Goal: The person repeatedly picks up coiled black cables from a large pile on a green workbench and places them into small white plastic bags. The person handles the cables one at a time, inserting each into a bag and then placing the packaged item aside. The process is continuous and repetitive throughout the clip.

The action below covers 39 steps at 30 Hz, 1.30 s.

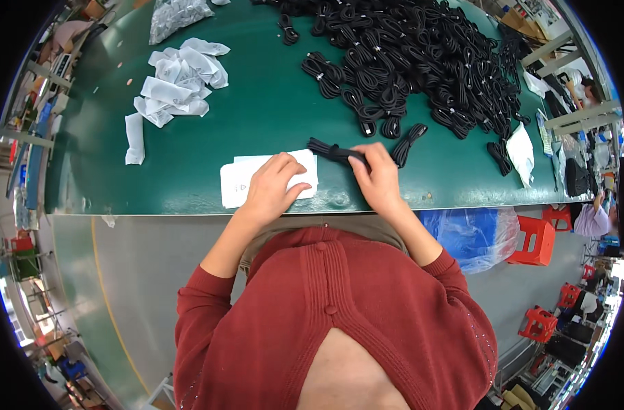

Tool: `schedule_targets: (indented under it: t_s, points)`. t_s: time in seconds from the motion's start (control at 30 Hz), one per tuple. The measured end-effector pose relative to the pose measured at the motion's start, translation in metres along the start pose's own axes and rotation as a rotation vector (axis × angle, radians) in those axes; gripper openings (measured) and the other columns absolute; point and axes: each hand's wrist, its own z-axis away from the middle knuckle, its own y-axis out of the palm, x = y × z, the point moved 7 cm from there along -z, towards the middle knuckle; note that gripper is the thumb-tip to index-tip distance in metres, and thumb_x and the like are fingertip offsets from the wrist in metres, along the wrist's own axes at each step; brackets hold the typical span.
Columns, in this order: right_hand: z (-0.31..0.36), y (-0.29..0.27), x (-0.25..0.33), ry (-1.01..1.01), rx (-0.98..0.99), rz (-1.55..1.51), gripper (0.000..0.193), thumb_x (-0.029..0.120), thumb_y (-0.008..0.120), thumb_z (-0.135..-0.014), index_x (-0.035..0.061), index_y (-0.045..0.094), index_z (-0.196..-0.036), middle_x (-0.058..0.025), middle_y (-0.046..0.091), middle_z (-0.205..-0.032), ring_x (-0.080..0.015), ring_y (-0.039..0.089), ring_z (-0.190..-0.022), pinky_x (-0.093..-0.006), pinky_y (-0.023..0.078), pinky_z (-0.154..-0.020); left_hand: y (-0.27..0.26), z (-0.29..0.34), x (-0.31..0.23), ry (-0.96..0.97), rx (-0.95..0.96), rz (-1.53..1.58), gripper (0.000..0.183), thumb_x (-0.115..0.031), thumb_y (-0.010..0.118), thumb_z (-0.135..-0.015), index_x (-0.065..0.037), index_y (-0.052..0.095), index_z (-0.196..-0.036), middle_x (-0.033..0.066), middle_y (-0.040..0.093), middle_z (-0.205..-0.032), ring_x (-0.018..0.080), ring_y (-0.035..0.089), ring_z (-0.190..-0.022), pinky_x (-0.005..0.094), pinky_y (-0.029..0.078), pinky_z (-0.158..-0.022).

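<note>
Coiled black cable bundle (334, 152), bound at its middle, lies on the green surface (271, 102) close to the near edge, a little right of that edge's midpoint. Its long axis runs roughly left to right, tilting slightly down toward the right. The right hand (377, 179) has its grip closed on the bundle's right end, fingers curled over the cords, so most of the bundle reaches out leftward from that hand. The left hand (271, 188) is just beside the bundle's free left end but not touching it; it rests palm down, fingers loosely bent, on a flat white plastic bag (240, 179) lying along the near edge. The bag's right edge sits just below the bundle's left end, so the bundle's free end points toward the bag, and the left hand is the nearer hand to that end. A second loose black cable coil (409, 142) lies just beside the right hand. Farther back, a large heap of black cable bundles (408, 61) fills the far right part of the surface, and a pile of crumpled white bags (179, 78) sits toward the far left.
</note>
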Motion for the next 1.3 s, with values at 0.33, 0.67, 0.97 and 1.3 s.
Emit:
schedule_targets:
  t_s: [0.33, 0.67, 0.97, 1.3]
  points:
    - [0.026, -0.006, 0.008, -0.064, 0.084, -0.040, 0.019, 0.005, 0.068, -0.087, -0.0003, 0.064, -0.105, -0.0110, 0.055, -0.084, -0.0234, 0.056, -0.060, -0.0348, 0.046, -0.054, 0.008, 0.009, 0.019, -0.330, -0.019, 0.209, 0.009, -0.004, 0.070, -0.082, -0.002, 0.063, -0.086, 0.0097, 0.062, -0.083, 0.0229, 0.061, -0.072, 0.0341, 0.049, -0.067]
    - [0.035, -0.003, 0.013, -0.119, 0.243, -0.113, 0.019, 0.009, 0.067, -0.089, 0.0003, 0.065, -0.106, -0.0087, 0.055, -0.078, -0.0195, 0.053, -0.057, -0.0337, 0.044, -0.055, 0.001, 0.014, 0.023, -0.366, -0.144, 0.396, 0.005, -0.001, 0.067, -0.087, 0.000, 0.063, -0.090, 0.0068, 0.063, -0.083, 0.0155, 0.056, -0.071, 0.0290, 0.047, -0.067]
    - [0.053, 0.033, -0.016, 0.913, 0.639, -1.145, 0.029, 0.026, 0.054, -0.101, -0.0025, 0.061, -0.099, -0.0050, 0.060, -0.069, -0.0078, 0.043, -0.049, -0.0211, 0.032, -0.045, -0.015, -0.004, -0.029, 0.083, -0.062, 0.192, 0.010, 0.004, 0.068, -0.082, -0.001, 0.061, -0.087, 0.0077, 0.063, -0.090, 0.0213, 0.059, -0.082, 0.0322, 0.049, -0.073]
    - [0.037, 0.001, 0.051, -0.454, 0.155, 0.131, 0.050, -0.003, 0.067, -0.073, 0.0084, 0.065, -0.121, -0.0090, 0.051, -0.087, -0.0243, 0.057, -0.071, -0.0363, 0.051, -0.057, -0.023, -0.007, -0.001, -0.214, -0.164, 0.315, 0.008, -0.003, 0.069, -0.083, -0.003, 0.062, -0.087, 0.0082, 0.064, -0.092, 0.0235, 0.060, -0.087, 0.0321, 0.047, -0.071]
